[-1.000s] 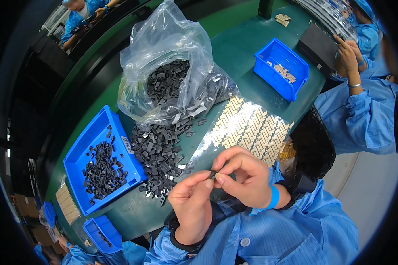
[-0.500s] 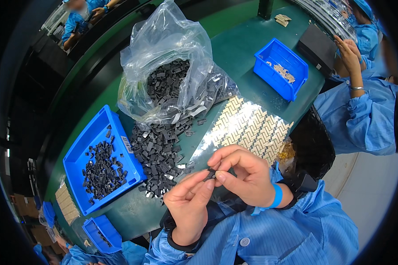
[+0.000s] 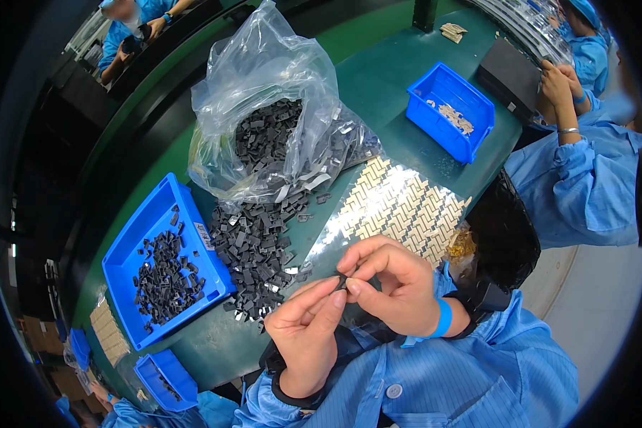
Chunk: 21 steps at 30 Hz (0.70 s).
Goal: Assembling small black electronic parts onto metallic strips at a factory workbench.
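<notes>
Between the fingertips of both hands sits a small black plastic piece (image 3: 342,282), mostly covered by the fingers. My left hand (image 3: 307,328) pinches it from the left, thumb against forefinger. From the right, my right hand (image 3: 392,285) grips the same piece with thumb and fingers. Just beyond my hands lies a heap of similar black pieces (image 3: 253,250) on the green table. Past my right hand is a sheet (image 3: 399,207) of cream strips in a herringbone pattern, under shiny clear film.
A large clear plastic bag (image 3: 271,64) of black pieces stands behind the heap. Left is a blue tray (image 3: 132,235) with more pieces, near a small blue bin (image 3: 182,378). Another blue bin (image 3: 442,135) holds beige scraps. A co-worker's sleeve (image 3: 578,185) is at right, beside a black bag (image 3: 503,221).
My hands stay nearly in place, both still pinching the black piece, which shows a little less between the fingers. The co-worker's hands at the right have shifted slightly.
</notes>
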Motion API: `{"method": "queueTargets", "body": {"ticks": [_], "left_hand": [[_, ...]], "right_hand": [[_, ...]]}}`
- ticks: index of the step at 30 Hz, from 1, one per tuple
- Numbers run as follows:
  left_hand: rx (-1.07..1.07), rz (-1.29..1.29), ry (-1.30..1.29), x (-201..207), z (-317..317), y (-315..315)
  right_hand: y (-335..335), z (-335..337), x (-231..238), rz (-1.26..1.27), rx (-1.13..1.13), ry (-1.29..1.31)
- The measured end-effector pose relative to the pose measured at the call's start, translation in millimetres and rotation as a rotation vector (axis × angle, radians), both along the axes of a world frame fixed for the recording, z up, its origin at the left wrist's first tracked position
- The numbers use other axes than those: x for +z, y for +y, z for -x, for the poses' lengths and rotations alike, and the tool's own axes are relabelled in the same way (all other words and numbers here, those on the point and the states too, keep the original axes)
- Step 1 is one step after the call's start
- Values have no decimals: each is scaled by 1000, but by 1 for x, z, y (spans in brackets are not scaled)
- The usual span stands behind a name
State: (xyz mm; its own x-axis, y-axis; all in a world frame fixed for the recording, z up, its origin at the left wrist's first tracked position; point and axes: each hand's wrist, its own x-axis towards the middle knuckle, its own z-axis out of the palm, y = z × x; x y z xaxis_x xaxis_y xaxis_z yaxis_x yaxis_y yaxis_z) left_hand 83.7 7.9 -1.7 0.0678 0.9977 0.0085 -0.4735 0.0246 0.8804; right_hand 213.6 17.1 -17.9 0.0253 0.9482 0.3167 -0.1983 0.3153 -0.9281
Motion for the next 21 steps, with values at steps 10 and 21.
{"method": "queueTargets", "body": {"ticks": [10,21], "left_hand": [[18,32,8,-10,0,-4],[41,44,-38,-12,-3,-3]], "right_hand": [[-4,7,-10,-74,-151,19],[-4,8,-14,-108,-159,21]]}}
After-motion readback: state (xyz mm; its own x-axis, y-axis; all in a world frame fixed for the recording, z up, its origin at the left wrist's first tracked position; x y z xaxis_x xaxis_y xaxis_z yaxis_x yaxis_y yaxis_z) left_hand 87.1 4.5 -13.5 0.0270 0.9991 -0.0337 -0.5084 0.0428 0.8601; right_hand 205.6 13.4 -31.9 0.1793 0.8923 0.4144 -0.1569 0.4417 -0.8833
